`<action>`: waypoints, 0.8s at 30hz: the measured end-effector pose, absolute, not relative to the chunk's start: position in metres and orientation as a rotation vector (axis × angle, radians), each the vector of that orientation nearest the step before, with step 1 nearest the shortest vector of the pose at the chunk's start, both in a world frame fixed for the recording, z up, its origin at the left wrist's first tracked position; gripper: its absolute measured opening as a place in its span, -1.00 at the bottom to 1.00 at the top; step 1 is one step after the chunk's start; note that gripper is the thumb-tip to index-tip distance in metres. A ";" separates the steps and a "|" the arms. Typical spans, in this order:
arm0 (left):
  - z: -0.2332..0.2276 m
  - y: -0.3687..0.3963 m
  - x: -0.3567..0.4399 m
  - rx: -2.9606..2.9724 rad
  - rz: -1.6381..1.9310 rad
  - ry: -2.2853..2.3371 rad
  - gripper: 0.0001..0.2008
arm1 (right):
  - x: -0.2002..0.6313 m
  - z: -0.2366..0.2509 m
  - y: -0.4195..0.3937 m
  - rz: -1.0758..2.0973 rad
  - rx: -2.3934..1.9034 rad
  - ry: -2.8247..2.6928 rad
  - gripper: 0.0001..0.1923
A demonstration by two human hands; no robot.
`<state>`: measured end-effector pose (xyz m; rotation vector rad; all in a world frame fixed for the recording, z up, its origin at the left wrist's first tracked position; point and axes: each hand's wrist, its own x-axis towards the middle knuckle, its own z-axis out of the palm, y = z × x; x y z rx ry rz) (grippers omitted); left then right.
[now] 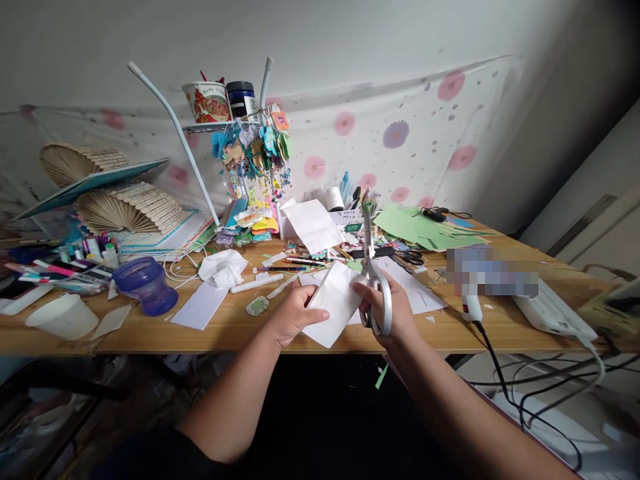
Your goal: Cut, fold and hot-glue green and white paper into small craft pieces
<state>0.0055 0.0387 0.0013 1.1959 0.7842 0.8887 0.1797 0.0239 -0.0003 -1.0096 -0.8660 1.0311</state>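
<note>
A sheet of white paper (334, 303) is held up above the front of the wooden table. My left hand (296, 313) grips its left side, thumb flat on the face and fingers behind. My right hand (393, 308) holds a pair of silver scissors (383, 307), blades pointing up and away; its thumb and fingertips also touch the paper's right edge. The blades look closed and lie beside the paper, not on it. Below the paper, more white sheets (420, 293) lie on the table, partly hidden by my hands. A small cut-out with a green picture (258, 305) rests left of my left hand.
On the left stand a blue translucent cup (145, 285), a white cup (63, 316) and crumpled tissue (223, 268). Pens and hanging paper charms (255, 147) fill the back. Green paper (425, 227) lies back right. A glue gun (471, 307), power strip (555, 310) and cables sit at right.
</note>
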 end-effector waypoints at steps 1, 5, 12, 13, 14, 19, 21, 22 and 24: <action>-0.002 0.036 0.007 1.133 0.935 0.765 -0.69 | 0.180 0.000 0.025 1.005 -0.999 -0.847 -0.46; -0.018 0.022 0.022 0.764 1.208 0.655 -0.59 | 0.178 -0.001 0.027 0.906 -0.959 -0.765 -0.50; -0.032 0.017 0.042 0.655 1.328 0.831 -0.60 | 0.172 -0.007 0.022 0.881 -0.942 -0.716 -0.51; -0.031 0.020 0.040 0.684 1.364 0.874 -0.59 | 0.175 -0.008 0.019 0.903 -0.933 -0.723 -0.51; -0.029 0.023 0.036 0.717 1.403 0.913 -0.58 | 0.179 -0.009 0.016 0.917 -0.924 -0.741 -0.50; -0.014 0.038 0.009 0.806 1.622 0.988 -0.58 | 0.210 -0.018 -0.017 1.033 -0.932 -1.062 -0.34; -0.006 0.041 0.001 0.812 1.664 0.965 -0.57 | 0.220 -0.025 -0.037 1.155 -0.951 -1.164 -0.29; -0.003 0.042 -0.001 0.812 1.677 0.954 -0.57 | 0.224 -0.029 -0.046 1.204 -0.974 -1.206 -0.28; 0.001 0.042 -0.002 0.813 1.684 0.936 -0.56 | 0.230 -0.037 -0.064 1.245 -1.048 -1.343 -0.28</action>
